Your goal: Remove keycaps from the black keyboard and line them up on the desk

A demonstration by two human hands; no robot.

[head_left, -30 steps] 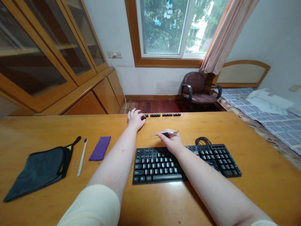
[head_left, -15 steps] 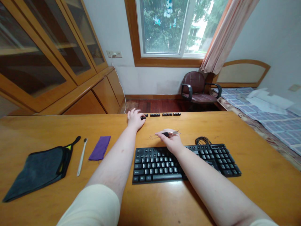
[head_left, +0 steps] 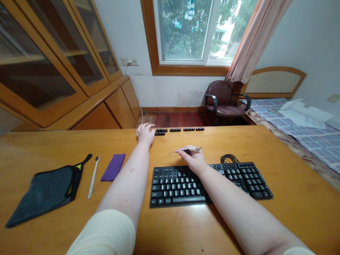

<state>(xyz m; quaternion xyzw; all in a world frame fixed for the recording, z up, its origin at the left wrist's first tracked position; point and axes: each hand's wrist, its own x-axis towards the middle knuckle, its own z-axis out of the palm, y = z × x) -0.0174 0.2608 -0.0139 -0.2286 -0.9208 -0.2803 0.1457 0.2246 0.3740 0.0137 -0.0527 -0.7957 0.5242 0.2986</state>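
Note:
My left hand (head_left: 145, 133) rests near the far edge of the wooden desk (head_left: 170, 226), fingers spread, just left of a row of loose black keycaps (head_left: 179, 130). It holds nothing. My right hand (head_left: 193, 158) hovers over the top rows of the black keyboard (head_left: 207, 184), pinched on a thin keycap puller (head_left: 195, 150) with a black grip and a wire end pointing right. The keyboard's top row shows bare slots where keys are off.
A dark grey cloth pouch (head_left: 44, 193), a slim white brush (head_left: 92, 177) and a purple cloth (head_left: 113, 167) lie on the desk's left side. The keyboard's coiled cable (head_left: 228, 158) sits behind it. Beyond the desk stand wooden cabinets, a brown armchair (head_left: 225, 101) and a bed.
My left hand has let go of a keycap at the row's left end and slid slightly left. The right hand has not moved.

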